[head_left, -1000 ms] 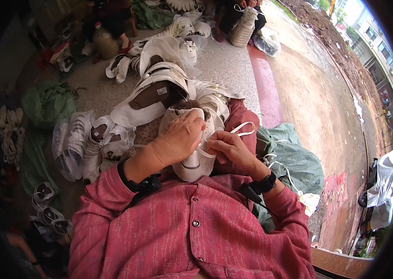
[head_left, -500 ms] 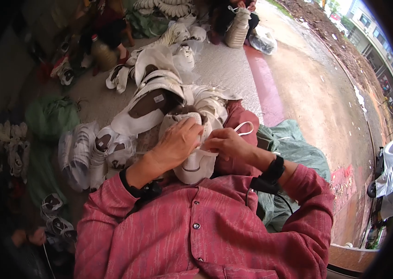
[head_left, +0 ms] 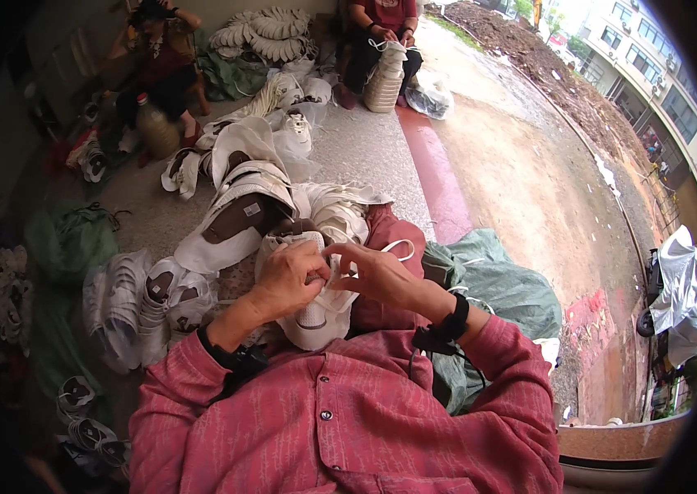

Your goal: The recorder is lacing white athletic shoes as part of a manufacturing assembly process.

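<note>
A white shoe upper point(head_left: 313, 328) with a mesh toe and brown lining rests against my front, its toe toward me. My left hand point(head_left: 289, 276) curls its fingers over the lacing area and grips the upper there. Just to its right, my right hand point(head_left: 376, 276) is held over the same part, thumb and forefinger curved and apart. A white shoelace point(head_left: 400, 249) loops out beyond the right hand; its run near the fingers is partly hidden. Beyond the upper, a stack of similar white uppers with brown linings point(head_left: 241, 216) stretches away.
A dark red bag point(head_left: 381, 226) and a green woven sack point(head_left: 501, 284) lie to my right. Wrapped white uppers point(head_left: 118, 300) are at the left. Ahead, a seated person point(head_left: 385, 33) handles a stack of pale uppers point(head_left: 385, 78); another person point(head_left: 163, 66) sits further left.
My right hand has opened its thumb and forefinger from a closed pinch. My left hand stays on the upper, its fingers more curled. The whole view has shifted, showing more of the people ahead.
</note>
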`<state>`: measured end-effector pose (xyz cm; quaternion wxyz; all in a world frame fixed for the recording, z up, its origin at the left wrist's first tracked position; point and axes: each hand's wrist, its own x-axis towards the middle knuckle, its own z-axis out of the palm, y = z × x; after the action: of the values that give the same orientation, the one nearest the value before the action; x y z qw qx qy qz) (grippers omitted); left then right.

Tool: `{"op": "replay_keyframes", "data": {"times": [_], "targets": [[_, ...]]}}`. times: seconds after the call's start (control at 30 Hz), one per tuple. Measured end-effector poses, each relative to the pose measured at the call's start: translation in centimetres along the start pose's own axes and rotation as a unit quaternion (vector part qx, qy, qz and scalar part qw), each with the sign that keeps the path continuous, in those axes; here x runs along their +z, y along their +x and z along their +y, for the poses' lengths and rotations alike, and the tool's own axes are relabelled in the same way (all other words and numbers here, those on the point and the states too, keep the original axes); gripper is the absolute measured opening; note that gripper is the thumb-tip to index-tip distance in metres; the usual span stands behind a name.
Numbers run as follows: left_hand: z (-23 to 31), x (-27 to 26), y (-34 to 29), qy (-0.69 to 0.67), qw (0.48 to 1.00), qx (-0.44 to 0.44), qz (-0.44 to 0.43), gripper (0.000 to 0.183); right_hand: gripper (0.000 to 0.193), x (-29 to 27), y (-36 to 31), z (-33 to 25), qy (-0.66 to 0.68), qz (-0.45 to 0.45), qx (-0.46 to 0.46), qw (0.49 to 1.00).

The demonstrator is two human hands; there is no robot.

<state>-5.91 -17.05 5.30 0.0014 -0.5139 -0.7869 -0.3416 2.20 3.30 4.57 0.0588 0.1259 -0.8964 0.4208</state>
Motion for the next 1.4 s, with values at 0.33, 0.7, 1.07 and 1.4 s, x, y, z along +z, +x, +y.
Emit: {"op": "replay_keyframes", "data": {"times": [0.33, 0.7, 1.07, 1.4], "targets": [[-0.6, 0.1, -0.2, 0.032, 0.996, 0.083, 0.014, 0.008, 0.025, -0.4, 0.9, 1.0, -0.151, -0.09, -0.175, 0.969], [-0.9, 0.3, 1.0, 0.042, 0.995, 0.091, 0.011, 0.009, 0.025, 0.4, 0.6, 2.5, -0.12, -0.024, -0.198, 0.973], [-4.6, -9.3, -2.9, 0.321, 0.918, 0.078, 0.221, 0.015, 0.014, -0.1, 0.9, 1.5, -0.09, -0.051, -0.166, 0.981], [-14.4, -34.5, -22.7, 0.569, 0.647, -0.261, 0.435, 0.012, 0.009, 1.0, 1.8, 1.3, -0.067, -0.036, -0.173, 0.982]]}}
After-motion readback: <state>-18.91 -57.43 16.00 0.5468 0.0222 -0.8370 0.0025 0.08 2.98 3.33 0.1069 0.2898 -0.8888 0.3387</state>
